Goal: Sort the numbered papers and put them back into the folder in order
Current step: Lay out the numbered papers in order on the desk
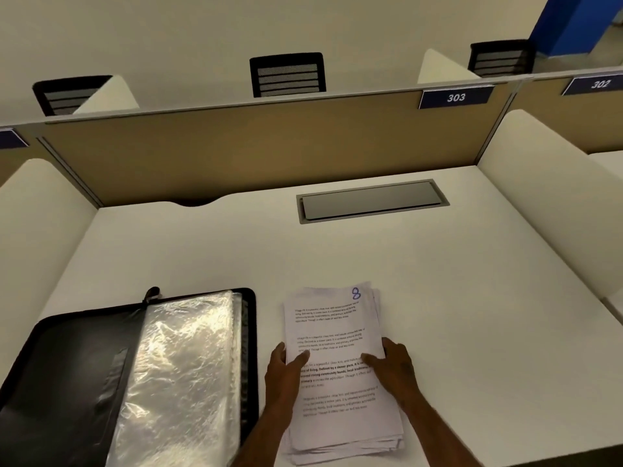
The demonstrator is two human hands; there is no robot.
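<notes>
The stack of papers (332, 332) is matt white paper with black print and blue ink, its edges ragged. Left of the stack, the folder (67, 358) has a black cover with a dull, leather-like sheen. The sleeves (182, 365) in it are clear plastic, glossy and crinkled, catching bright glare. Under the stack, the desk (438, 281) is smooth, matt white, like laminate. Beyond the stack, the hatch (371, 201) set in the desk looks like grey brushed metal with a soft sheen. Farther beyond the stack, the partition (253, 150) is tan, matt and cloth-like. Past it, the chair back (287, 75) shows black mesh.
</notes>
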